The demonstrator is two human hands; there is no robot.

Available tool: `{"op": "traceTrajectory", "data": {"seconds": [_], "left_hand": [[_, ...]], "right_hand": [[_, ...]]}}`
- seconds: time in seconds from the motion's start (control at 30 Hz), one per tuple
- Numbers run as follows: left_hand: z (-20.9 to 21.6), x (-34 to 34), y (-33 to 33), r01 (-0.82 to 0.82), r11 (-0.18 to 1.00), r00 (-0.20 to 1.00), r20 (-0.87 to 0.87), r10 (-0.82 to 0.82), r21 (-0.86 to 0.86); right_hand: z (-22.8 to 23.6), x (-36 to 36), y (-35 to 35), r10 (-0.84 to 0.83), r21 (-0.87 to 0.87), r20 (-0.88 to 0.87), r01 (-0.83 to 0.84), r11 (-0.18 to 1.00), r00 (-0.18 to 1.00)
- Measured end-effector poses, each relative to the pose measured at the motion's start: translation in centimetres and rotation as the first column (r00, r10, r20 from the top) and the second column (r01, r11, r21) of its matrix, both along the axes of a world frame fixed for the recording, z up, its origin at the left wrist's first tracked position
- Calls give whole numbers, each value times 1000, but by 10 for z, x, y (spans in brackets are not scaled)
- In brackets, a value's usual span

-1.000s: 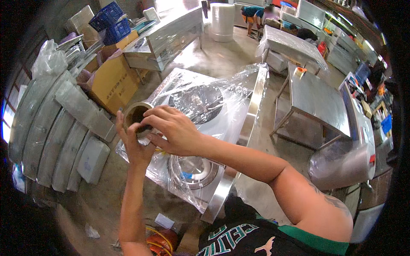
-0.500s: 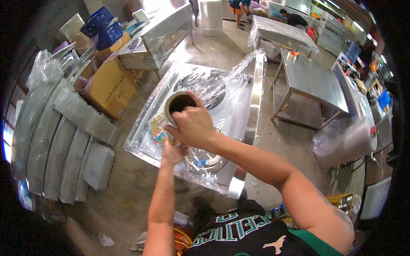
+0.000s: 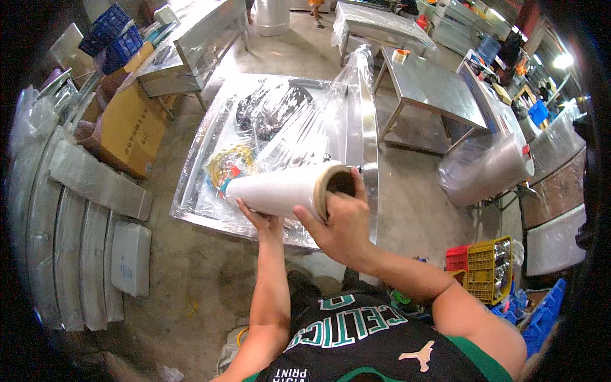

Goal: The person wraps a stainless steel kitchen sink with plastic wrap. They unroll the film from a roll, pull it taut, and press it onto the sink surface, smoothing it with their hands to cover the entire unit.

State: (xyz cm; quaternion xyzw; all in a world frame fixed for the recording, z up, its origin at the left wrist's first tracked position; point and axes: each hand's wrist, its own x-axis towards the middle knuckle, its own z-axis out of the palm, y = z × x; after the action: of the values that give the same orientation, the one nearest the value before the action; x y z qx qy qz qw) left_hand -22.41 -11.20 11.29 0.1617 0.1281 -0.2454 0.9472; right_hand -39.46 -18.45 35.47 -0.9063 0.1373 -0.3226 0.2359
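Note:
A roll of clear stretch film [image 3: 275, 190] lies level across both my hands, above the near part of a wide steel unit [image 3: 368, 124]. My left hand [image 3: 262, 219] supports the roll from below near its left end, its fingers partly hidden. My right hand [image 3: 344, 224] grips the right end, with fingers inside the hollow cardboard core and the thumb on the outside. A sheet of film [image 3: 340, 89] stretches from the roll over the unit toward its far right corner. Under film on the unit show a black round part [image 3: 270, 111] and a yellow coiled cable or hose [image 3: 232, 162].
Wrapped grey panels [image 3: 70, 242] and a cardboard box [image 3: 130, 137] stand on the left. Blue crates [image 3: 118, 41] are stacked behind. A steel table [image 3: 439, 95] and a big film-wrapped roll [image 3: 487, 172] stand right; a yellow crate [image 3: 490, 270] sits near right.
The roll has swung from pointing away over the unit to lying crosswise, nearer me. My right hand has moved right and nearer with its end; my left hand now supports it from below.

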Motion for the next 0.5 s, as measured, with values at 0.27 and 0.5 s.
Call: {"op": "traceTrajectory", "data": {"seconds": [0.27,0.5], "left_hand": [[23,-31,64,226,931,972,-2,-235,288],[-49,-82,49,-50,998,997,63,53,-46]], "right_hand": [[-18,-83,2,268,116,-243,-246,962,932],[-25,-113,4,141,277,-20,-130,952,990]]}}
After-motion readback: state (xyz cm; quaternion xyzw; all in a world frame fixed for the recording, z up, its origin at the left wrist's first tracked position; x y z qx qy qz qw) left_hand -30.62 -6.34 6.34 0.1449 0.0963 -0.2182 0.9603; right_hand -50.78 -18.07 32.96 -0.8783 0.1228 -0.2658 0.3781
